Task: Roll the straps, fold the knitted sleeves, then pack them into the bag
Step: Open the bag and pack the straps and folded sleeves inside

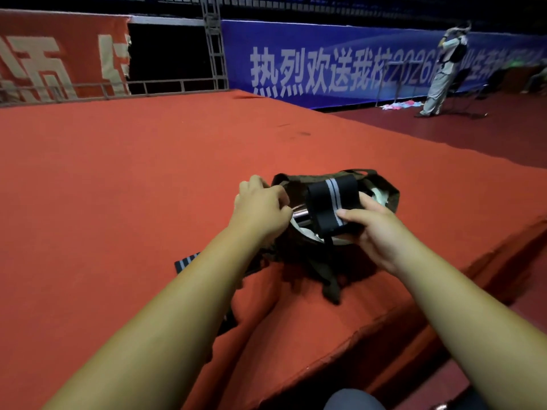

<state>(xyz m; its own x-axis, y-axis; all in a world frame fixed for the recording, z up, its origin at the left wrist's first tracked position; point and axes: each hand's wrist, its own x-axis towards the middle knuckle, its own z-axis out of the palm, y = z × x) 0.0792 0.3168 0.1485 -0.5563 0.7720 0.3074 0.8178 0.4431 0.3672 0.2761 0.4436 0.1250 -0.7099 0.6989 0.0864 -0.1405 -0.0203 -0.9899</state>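
Red carpet point(118, 173) covers a raised stage, and a dark olive bag point(392, 199) sits on it near the front edge with its mouth open towards the viewer. The left hand point(260, 208) has its fingers curled onto the left rim of the bag, pinching the fabric there. The right hand point(376, 232) grips a rolled strap point(331, 202), black with pale grey stripes down its middle, thumb on top and fingers beneath; the roll sits right over the open mouth of the bag, not yet down inside. Within the opening, just left of the roll, a shiny metal cylinder point(300, 216) shows, and something white point(380, 195) lies against the far right inner side. The bag's own carrying band point(331, 285) trails towards the stage edge. Another striped dark piece point(185, 261) lies flat on the carpet, mostly hidden under the left forearm; whether it is a strap or a sleeve cannot be told. Far behind, a blue banner point(325, 60) with white characters runs along the wall beside a torn red banner point(59, 54), and a person point(444, 72) in pale clothes stands on the darker floor at the right
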